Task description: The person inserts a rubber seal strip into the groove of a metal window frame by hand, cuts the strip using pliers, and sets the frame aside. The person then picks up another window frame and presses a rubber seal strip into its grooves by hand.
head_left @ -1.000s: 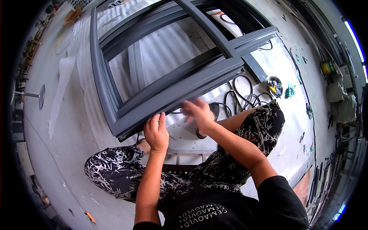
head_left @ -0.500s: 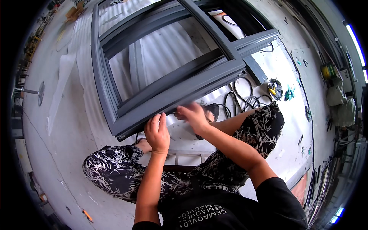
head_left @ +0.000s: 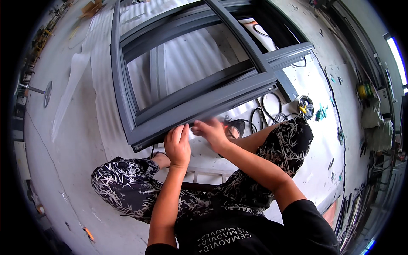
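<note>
One grey frame slants across the upper middle of my remote view. The left hand, fingers close together, touches its near edge; whether it grips, I cannot tell. The right hand, just beside it, is curled and blurred, any pinch unclear. I judge this step edge work; the next move calls for steady left-hand contact.

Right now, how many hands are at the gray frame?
2: the left hand at the gray frame's near edge, and the right hand just right of it, partly blurred. No others show there.
</note>
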`<act>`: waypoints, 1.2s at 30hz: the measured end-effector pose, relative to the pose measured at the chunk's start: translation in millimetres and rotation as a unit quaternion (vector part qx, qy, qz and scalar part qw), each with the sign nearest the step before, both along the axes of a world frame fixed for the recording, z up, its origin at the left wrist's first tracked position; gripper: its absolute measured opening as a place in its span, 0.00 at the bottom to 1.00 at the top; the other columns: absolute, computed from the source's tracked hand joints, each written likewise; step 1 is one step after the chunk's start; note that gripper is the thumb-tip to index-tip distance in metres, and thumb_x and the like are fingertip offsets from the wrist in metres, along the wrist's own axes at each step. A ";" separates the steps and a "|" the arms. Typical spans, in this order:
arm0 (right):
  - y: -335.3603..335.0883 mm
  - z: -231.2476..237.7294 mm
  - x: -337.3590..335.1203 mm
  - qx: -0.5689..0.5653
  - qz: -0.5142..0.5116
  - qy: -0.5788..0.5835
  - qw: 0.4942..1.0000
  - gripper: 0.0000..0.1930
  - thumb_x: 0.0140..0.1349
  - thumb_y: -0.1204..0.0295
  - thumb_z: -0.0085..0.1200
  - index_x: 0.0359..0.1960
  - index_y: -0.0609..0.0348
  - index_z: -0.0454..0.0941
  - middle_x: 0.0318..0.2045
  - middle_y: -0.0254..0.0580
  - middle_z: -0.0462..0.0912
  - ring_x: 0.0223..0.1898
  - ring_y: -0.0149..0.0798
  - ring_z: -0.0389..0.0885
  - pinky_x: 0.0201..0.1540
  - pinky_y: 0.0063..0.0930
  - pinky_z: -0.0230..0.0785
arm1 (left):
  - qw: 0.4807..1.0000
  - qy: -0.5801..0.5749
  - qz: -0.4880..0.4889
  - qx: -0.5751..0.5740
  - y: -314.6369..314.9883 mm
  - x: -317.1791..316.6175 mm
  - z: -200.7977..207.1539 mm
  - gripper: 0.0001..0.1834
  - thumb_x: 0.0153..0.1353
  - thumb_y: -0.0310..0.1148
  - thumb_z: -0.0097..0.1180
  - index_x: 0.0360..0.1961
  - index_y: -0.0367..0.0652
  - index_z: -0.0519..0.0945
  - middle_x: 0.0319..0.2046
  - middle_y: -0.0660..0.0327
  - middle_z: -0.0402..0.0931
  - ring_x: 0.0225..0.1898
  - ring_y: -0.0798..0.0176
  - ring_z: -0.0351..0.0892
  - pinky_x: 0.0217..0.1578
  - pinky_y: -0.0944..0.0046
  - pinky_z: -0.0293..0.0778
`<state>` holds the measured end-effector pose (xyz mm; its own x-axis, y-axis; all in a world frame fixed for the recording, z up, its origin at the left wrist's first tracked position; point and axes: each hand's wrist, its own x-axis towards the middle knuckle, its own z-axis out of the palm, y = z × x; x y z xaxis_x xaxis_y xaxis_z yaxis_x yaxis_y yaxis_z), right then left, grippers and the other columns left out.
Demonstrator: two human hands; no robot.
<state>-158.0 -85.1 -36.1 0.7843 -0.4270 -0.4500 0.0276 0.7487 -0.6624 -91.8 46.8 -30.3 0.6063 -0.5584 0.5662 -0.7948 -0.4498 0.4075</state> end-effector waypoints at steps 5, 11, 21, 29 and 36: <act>4.0 2.6 0.6 -0.018 0.009 0.008 1.000 0.10 0.61 0.74 0.61 0.40 0.64 0.76 0.33 0.41 0.83 0.33 0.35 0.82 0.39 0.30 0.78 | 0.999 0.042 0.004 -0.005 2.3 0.1 3.9 0.16 0.53 0.20 0.58 0.44 0.43 0.83 0.40 0.61 0.78 0.42 0.54 0.79 0.44 0.56 0.75; 11.6 0.1 5.8 -0.024 0.012 -0.009 1.000 0.11 0.60 0.73 0.61 0.41 0.65 0.76 0.35 0.42 0.83 0.32 0.35 0.83 0.38 0.29 0.78 | 0.999 0.042 -0.022 -0.022 3.8 2.8 10.4 0.13 0.53 0.19 0.58 0.41 0.41 0.83 0.40 0.60 0.79 0.42 0.54 0.80 0.44 0.58 0.77; -50.1 -2.5 -21.0 -0.068 -0.069 0.063 0.993 0.11 0.58 0.71 0.63 0.34 0.66 0.76 0.27 0.44 0.82 0.29 0.38 0.84 0.28 0.22 0.73 | 1.000 -0.010 -0.015 0.019 6.6 4.2 10.7 0.11 0.56 0.24 0.58 0.41 0.43 0.84 0.40 0.62 0.79 0.42 0.56 0.79 0.45 0.59 0.75; -84.3 4.1 -36.9 -0.034 -0.141 0.071 0.987 0.08 0.60 0.73 0.60 0.27 0.60 0.74 0.25 0.40 0.80 0.25 0.34 0.83 0.24 0.20 0.73 | 1.000 -0.008 -0.013 0.019 14.8 6.7 7.8 0.12 0.55 0.26 0.59 0.42 0.44 0.83 0.39 0.64 0.79 0.42 0.57 0.79 0.44 0.59 0.74; -61.7 3.8 -37.0 -0.048 -0.077 0.067 0.994 0.09 0.62 0.68 0.61 0.33 0.57 0.75 0.27 0.35 0.81 0.27 0.31 0.81 0.29 0.21 0.73 | 0.997 -0.061 0.033 0.014 36.6 14.2 21.6 0.10 0.49 0.26 0.62 0.36 0.46 0.85 0.36 0.66 0.78 0.41 0.59 0.77 0.44 0.58 0.70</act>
